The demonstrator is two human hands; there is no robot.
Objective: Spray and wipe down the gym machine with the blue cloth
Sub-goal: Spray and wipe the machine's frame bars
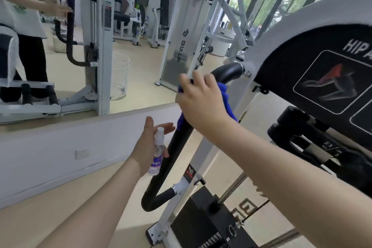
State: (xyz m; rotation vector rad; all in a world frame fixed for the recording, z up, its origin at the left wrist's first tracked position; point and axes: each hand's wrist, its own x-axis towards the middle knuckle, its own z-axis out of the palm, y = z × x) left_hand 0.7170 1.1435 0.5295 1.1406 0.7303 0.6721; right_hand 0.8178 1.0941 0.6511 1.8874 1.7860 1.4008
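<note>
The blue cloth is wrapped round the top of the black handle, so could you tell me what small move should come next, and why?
Probably slide the right hand with the blue cloth down the black handle. The cloth sits only on the upper bend, and the long padded stretch below it looks unwiped. The left hand holds the spray bottle beside that lower part, clear of the path.

blue cloth (225, 94) bunched, wrapped around upper bend of gym machine's black padded handle (177, 147), right hand (201, 102) gripping it; small clear spray bottle (157, 150), white nozzle up, upright in left hand (148, 145), just beside handle
</note>
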